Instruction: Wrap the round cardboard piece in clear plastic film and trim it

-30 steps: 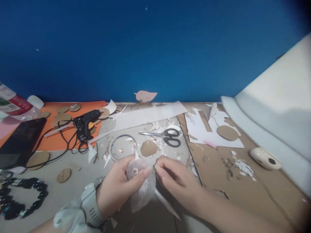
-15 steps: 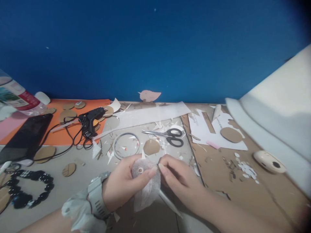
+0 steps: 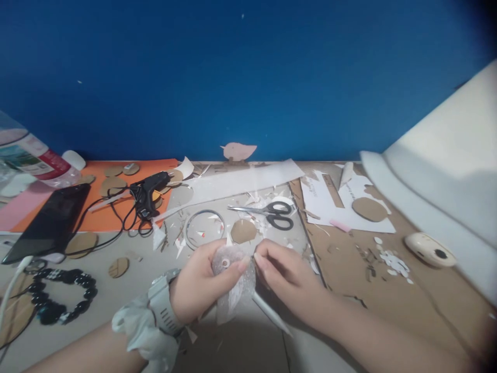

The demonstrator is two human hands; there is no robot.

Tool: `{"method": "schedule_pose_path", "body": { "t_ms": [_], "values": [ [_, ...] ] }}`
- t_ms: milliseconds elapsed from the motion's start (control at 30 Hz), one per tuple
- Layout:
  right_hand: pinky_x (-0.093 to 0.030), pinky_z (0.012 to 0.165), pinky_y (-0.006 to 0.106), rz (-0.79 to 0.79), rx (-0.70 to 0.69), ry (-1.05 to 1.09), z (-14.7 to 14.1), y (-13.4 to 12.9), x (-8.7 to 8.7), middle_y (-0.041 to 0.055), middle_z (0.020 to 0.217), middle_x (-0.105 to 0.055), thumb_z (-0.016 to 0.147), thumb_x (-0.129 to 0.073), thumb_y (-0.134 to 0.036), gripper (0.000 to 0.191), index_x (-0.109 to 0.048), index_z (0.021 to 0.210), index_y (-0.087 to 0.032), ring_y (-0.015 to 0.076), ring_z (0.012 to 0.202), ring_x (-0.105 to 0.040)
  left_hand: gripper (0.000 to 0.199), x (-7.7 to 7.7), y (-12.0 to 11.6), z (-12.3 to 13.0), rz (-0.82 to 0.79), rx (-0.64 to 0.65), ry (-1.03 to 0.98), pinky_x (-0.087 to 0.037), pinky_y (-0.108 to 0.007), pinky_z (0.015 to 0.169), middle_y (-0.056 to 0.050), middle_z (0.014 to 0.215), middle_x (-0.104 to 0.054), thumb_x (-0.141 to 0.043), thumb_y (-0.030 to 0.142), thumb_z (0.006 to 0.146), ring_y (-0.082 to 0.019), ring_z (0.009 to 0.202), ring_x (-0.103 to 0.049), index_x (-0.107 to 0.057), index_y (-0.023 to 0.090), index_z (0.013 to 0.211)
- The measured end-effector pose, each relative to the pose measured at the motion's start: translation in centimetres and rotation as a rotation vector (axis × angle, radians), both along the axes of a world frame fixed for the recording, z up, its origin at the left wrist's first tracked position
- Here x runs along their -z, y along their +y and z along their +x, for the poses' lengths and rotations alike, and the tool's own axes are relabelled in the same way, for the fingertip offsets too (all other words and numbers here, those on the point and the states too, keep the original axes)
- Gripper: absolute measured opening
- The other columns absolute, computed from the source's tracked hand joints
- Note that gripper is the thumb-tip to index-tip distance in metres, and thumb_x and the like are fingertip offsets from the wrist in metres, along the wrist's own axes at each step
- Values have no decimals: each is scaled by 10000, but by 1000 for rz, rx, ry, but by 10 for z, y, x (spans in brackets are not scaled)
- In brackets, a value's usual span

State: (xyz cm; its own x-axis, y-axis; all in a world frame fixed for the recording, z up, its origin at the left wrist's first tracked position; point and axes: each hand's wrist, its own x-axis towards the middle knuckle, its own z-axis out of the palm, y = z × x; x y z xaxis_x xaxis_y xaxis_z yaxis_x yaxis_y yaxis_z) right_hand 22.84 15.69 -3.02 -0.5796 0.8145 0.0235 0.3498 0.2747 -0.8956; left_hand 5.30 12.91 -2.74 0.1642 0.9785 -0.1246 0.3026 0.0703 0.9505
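My left hand [image 3: 212, 280] is closed on a whitish bird-shaped cutout [image 3: 233, 300], its thumb pressed across the front. The cutout looks wrapped in shiny see-through film, with a small round eye and a pointed white tip at the top. Close by on its right side, my right hand [image 3: 281, 274] pinches thumb and forefinger together at the cutout's edge. Whatever sits between those fingertips is too small to make out. Just beyond both hands lie a round cardboard piece [image 3: 243, 231], a clear ring [image 3: 205, 229] and black-handled scissors [image 3: 272, 213].
A black glue gun [image 3: 149, 191] with its cord rests on orange paper [image 3: 104, 210] at left, near a phone [image 3: 48, 223], a bottle [image 3: 39, 160] and a beaded bracelet [image 3: 62, 295]. Paper scraps and white discs [image 3: 394, 264] litter the table. A pink bird cutout [image 3: 239, 151] stands by the wall.
The view has shifted slightly, so the table items at left sit a little further right. Both hands keep their hold, and the cutout has tilted slightly.
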Motion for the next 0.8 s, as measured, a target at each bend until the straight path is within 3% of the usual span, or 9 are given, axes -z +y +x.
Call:
{"method": "schedule_pose_path", "body": {
  "t_ms": [333,800],
  "values": [
    [-311,515,207,64,-27,-8,2,0,7,-51,604,-391,863,-381,-152,206,-370,662,-195,86,554,-377,194,1,2,1,0,-22,-44,-415,-219,574,9,615,-544,-576,326,783,-121,584,-479,-555,156,693],
    [-293,500,193,24,-43,-98,2,-2,9,-59,573,-382,781,-427,-105,210,-338,617,-202,81,531,-367,182,0,-1,0,-63,-11,-94,-420,-210,562,8,631,-507,-559,318,783,-116,591,-455,-532,157,701]
  ]
}}
